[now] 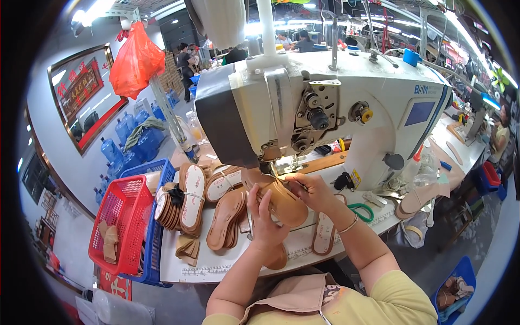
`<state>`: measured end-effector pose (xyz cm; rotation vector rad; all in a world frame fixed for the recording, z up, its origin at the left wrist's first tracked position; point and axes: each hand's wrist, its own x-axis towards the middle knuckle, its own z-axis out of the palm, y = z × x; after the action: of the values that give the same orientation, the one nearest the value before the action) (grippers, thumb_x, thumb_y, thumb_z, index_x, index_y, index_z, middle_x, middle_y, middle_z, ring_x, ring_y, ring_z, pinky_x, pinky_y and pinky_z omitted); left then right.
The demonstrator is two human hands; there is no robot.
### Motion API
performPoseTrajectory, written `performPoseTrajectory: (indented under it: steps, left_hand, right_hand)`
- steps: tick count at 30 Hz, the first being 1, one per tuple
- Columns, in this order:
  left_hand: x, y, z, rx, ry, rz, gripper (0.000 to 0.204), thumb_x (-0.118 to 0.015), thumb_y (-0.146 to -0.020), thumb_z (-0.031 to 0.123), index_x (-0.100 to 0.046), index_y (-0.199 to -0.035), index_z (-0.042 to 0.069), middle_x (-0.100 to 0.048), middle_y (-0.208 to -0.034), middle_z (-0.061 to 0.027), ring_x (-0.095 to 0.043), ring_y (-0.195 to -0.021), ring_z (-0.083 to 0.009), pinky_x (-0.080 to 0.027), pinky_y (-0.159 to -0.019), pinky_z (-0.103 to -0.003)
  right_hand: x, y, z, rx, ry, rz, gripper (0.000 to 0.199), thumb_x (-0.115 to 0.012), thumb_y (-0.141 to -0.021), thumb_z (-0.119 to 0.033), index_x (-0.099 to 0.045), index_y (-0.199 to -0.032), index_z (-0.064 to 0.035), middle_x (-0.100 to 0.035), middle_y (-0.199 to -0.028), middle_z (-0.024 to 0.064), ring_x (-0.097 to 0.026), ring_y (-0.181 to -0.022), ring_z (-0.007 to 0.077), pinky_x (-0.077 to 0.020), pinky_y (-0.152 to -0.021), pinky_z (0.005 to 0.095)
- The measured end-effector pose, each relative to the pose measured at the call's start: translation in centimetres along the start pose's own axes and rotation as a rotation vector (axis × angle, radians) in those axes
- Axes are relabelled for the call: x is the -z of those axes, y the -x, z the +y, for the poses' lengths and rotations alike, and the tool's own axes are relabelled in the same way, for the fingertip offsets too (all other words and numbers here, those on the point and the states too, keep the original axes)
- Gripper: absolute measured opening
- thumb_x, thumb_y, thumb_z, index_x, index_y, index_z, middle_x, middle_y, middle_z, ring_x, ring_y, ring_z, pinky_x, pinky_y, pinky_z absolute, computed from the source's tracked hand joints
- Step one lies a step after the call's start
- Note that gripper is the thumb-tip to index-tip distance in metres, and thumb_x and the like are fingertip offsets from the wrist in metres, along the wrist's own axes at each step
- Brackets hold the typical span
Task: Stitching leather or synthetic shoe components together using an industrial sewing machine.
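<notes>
A tan leather sandal piece (291, 209), rounded at its near end, lies under the needle area (269, 169) of a large white sewing machine (374, 86). My left hand (266, 221) grips its left side, fingers bent over the leather. From the right, my right hand (311, 190) pinches it close to the needle, partly hiding the fingertips. Below my left hand, another tan sole (277, 257) pokes out at the table edge. A single insole (324, 234) lies beneath my right forearm, near green-handled scissors (362, 213).
Bundled insoles (193, 197) and a loose stack of them (225, 219) lie on the left of the white table. Folded tan strips (187, 248) sit in front. A red basket (122, 227) and a blue crate (153, 260) stand at the left edge. Sandal pieces (420, 199) lie right.
</notes>
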<state>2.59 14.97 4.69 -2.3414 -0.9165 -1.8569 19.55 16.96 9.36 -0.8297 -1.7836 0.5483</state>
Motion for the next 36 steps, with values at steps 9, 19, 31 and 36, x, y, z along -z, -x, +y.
performPoseTrajectory:
  steps: [9,19,31,36]
  left_hand:
    - [0.1,-1.0,-0.6,0.057,-0.004,-0.032,0.080,-0.073,-0.060,0.003,-0.035,-0.131,0.008,-0.022,-0.138,-0.0245,-0.034,-0.123,-0.0441,-0.035,-0.101,-0.047]
    - [0.4,-1.8,-2.2,0.131,0.084,-0.018,0.064,-0.064,-0.072,-0.001,-0.037,-0.129,0.003,-0.033,-0.135,-0.0195,-0.038,-0.123,-0.0348,-0.037,-0.099,-0.041]
    - [1.1,-4.8,-3.2,0.983,1.178,0.152,0.033,-0.054,-0.090,0.011,-0.048,-0.121,0.002,-0.060,-0.104,-0.0074,-0.059,-0.091,-0.0139,-0.048,-0.083,-0.028]
    - [5.4,-1.5,-1.4,1.154,1.249,0.187,0.032,-0.049,-0.089,0.008,-0.046,-0.121,0.001,-0.060,-0.106,-0.0084,-0.060,-0.091,-0.0155,-0.050,-0.080,-0.028]
  right_hand:
    - [0.3,2.3,1.9,-0.249,-0.350,0.037,0.019,-0.052,-0.090,-0.003,-0.062,-0.106,-0.0032,-0.062,-0.072,0.0041,-0.055,-0.064,0.0069,-0.0447,-0.057,0.0213]
    - [2.2,5.9,2.5,-0.563,-0.383,0.081,0.025,-0.051,-0.094,-0.015,-0.057,-0.116,-0.0036,-0.060,-0.075,0.0018,-0.054,-0.064,0.0069,-0.0419,-0.056,0.0200]
    - [1.5,5.7,-2.5,-0.173,0.171,0.017,0.019,-0.063,-0.087,-0.018,-0.065,-0.097,-0.0024,-0.063,-0.071,0.0041,-0.050,-0.054,0.0105,-0.0428,-0.053,0.0256]
    - [0.5,4.5,-6.2,-0.006,0.454,0.000,0.018,-0.069,-0.079,-0.019,-0.066,-0.089,-0.0039,-0.064,-0.072,0.0095,-0.060,-0.058,0.0209,-0.0452,-0.052,0.0303]
